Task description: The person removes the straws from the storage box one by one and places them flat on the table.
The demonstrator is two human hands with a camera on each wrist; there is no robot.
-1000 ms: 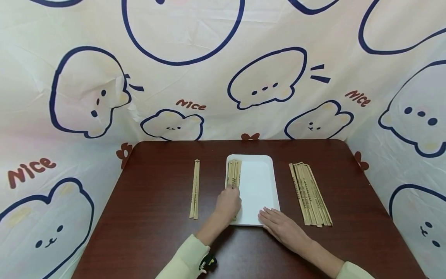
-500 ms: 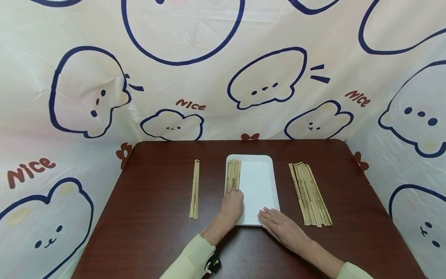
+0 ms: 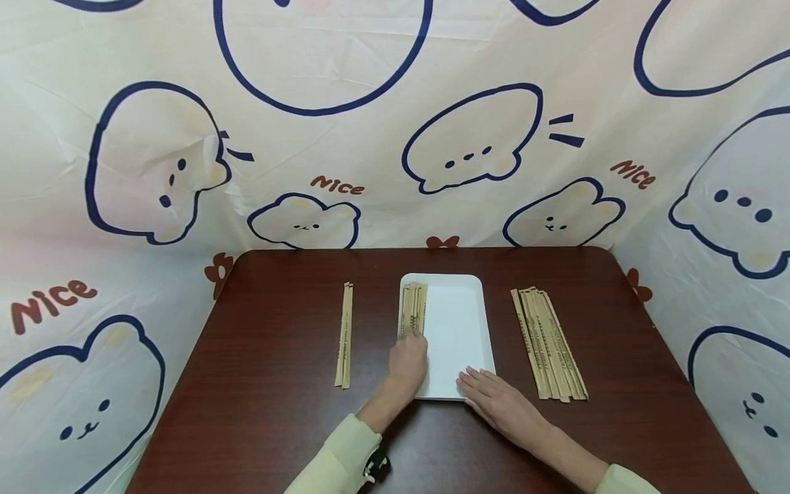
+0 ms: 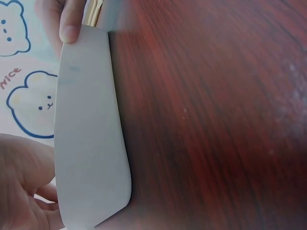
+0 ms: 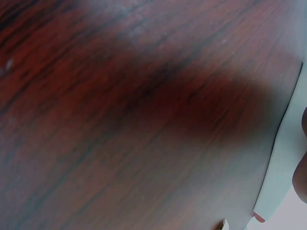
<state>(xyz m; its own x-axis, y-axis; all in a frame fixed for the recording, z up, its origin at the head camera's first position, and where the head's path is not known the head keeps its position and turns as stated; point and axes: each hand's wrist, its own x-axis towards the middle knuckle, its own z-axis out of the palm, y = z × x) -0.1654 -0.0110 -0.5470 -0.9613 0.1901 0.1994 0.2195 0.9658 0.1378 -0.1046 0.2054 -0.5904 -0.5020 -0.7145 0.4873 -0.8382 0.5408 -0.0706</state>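
Observation:
A white tray [image 3: 459, 329] lies lengthwise on the table, with a bundle of paper-wrapped chopsticks [image 3: 413, 302] along its left side. My left hand [image 3: 407, 360] is over the near part of that bundle, fingers curled around it; their tips are hidden behind the tray's front wall [image 4: 88, 129] in the left wrist view. My right hand [image 3: 496, 405] rests flat on the tray's near right corner with fairly straight fingers. In the right wrist view, only fingers [image 5: 301, 179] show at the tray wall [image 5: 288, 143].
Left of the tray lies a thin pair of wrapped chopsticks [image 3: 344, 336]. To the right is a larger fanned pile of wrapped chopsticks [image 3: 549, 343]. The dark brown table [image 3: 265, 384] is enclosed by a printed cloth [image 3: 395, 151] at the back and sides.
My left hand has come slightly nearer and to the right along the bundle, then shifted a little left again. The right hand and the tray stay in place.

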